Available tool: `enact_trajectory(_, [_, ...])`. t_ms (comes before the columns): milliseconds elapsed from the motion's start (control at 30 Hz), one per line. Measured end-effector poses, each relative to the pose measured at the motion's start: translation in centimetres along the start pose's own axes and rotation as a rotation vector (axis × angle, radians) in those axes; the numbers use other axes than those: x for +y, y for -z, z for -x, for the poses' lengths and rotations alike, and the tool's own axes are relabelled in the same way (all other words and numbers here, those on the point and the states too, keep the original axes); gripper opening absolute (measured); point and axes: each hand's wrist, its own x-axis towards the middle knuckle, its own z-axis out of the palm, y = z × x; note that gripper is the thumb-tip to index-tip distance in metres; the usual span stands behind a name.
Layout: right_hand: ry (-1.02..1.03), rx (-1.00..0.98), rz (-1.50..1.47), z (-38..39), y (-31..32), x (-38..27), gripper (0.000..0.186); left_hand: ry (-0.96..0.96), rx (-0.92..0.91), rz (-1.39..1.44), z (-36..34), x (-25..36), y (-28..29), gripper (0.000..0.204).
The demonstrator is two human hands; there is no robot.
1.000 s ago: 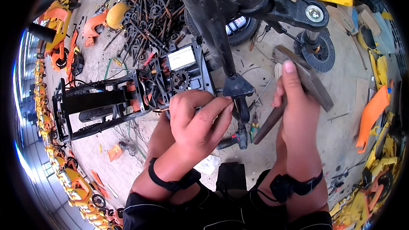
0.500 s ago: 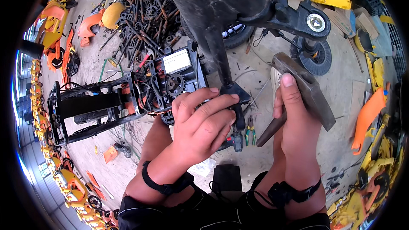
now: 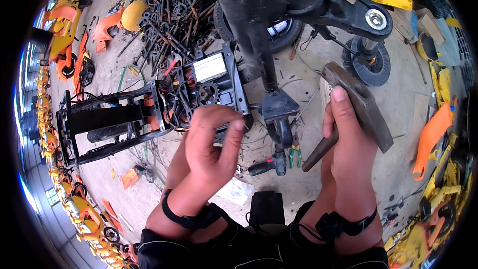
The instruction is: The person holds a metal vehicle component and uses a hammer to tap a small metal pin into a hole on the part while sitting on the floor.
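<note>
My right hand (image 3: 348, 129) is wrapped round a dark steel hammer (image 3: 366, 107), with its thick head along the outer side and its handle pointing down to the left. My left hand (image 3: 206, 142) hovers beside a black metal frame (image 3: 264, 65), fingers curled and thumb brought near the index fingertip. Something thin may be pinched there, too small to make out. The frame's lower end carries a wedge-shaped bracket (image 3: 280, 105) with a rounded black loop (image 3: 280, 133) below it, apart from both hands.
A stripped black chassis (image 3: 114, 119) with wiring lies on the left. Beneath the loop are a cordless drill (image 3: 271, 166) and green-handled pliers (image 3: 295, 155) on the floor. Rusty metal parts (image 3: 174, 15) are heaped behind, near a tyre (image 3: 286, 37). An orange panel (image 3: 433, 139) lies right.
My left hand has come off the bracket and moved left, its fingers curling. The frame has shifted slightly right and down in view. My right hand still grips the hammer in nearly the same place.
</note>
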Motion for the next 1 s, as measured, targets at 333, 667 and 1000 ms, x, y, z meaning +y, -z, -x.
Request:
enact_trajectory(333, [0.012, -0.039, 0.069, 0.5, -0.9, 1.1, 0.026, 0.622, -0.087, 0.715, -0.7, 1.3, -1.9, 0.009])
enact_trajectory(667, [0.047, -0.036, 0.079, 0.0, -1.0, 1.2, 0.031, 0.368, -0.121, 0.293, -2.6, 1.7, -3.3, 0.015])
enact_trajectory(1000, [0.057, -0.086, 0.051, 0.3, -0.7, 1.2, 0.032, 0.430, -0.061, 0.467, -1.7, 0.7, -3.6, 0.016])
